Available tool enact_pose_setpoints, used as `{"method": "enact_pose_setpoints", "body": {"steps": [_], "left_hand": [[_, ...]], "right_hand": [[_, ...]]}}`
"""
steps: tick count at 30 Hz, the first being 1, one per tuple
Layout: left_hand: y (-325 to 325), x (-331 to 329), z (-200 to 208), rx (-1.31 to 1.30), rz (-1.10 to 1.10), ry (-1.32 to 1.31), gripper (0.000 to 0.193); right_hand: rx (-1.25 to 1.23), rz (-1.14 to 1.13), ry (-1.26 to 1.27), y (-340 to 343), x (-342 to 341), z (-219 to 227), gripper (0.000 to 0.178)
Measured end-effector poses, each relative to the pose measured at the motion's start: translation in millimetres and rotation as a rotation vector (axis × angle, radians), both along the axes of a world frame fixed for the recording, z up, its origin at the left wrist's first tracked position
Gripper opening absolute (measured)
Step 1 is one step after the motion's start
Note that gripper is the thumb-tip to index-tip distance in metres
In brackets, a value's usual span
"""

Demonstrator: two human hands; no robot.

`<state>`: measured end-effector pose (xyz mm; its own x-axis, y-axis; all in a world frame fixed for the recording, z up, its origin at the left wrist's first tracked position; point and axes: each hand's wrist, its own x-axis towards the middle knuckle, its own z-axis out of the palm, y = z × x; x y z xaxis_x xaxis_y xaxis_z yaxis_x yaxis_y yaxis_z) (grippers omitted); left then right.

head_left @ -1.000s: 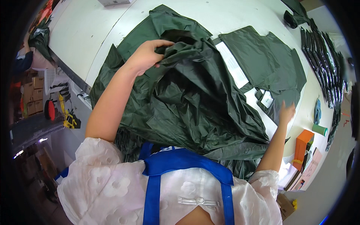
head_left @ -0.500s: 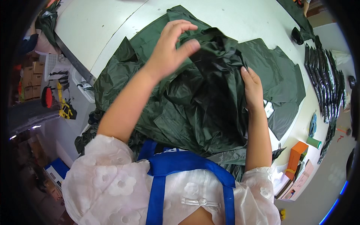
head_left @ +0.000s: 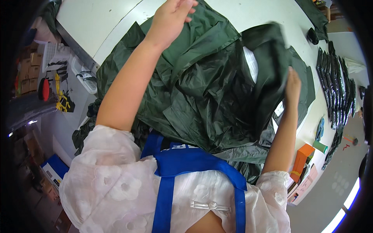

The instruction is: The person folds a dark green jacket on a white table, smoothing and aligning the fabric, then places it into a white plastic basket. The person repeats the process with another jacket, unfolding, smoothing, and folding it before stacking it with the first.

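A large heap of thin, shiny dark green fabric [head_left: 186,105] is spread in folds over the table in front of me. My left hand [head_left: 173,19] is at its far edge, partly cut off by the top of the view. Its fingers are curled closed against the fabric there. On the right, my right hand [head_left: 293,89] grips a raised, motion-blurred flap of the same fabric [head_left: 268,58]. Between that flap and the heap, a white strip [head_left: 250,64] shows. The fingertips of my right hand are partly hidden behind the flap.
The white table [head_left: 97,23] has a dark edge at left. Right of the heap are a row of black shiny packets [head_left: 336,89], a green thread spool [head_left: 320,146] and an orange box [head_left: 302,161]. White plastic baskets [head_left: 83,75] stand at left below table height.
My left hand has moved away to the fabric's far edge, its fingers closing. My right hand has swung right, pulling a flap outward and uncovering a white strip.
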<state>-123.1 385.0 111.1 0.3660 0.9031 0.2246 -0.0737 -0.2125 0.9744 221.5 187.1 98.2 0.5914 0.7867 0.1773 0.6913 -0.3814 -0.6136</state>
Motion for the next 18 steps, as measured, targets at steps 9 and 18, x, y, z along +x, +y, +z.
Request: {"method": "enact_pose_setpoints", "body": {"steps": [9,18], "left_hand": [[-215.8,-108.6,-120.5,-0.570,0.123,0.555,0.040],[-202.1,-84.1,-78.7,-0.824,-0.186,-0.354,0.027]], "right_hand": [[-0.041,0.746,0.069,2.8,-174.3,12.8,0.044],[-0.319,1.419,-0.006,45.6,-206.9,7.2,0.018]]}}
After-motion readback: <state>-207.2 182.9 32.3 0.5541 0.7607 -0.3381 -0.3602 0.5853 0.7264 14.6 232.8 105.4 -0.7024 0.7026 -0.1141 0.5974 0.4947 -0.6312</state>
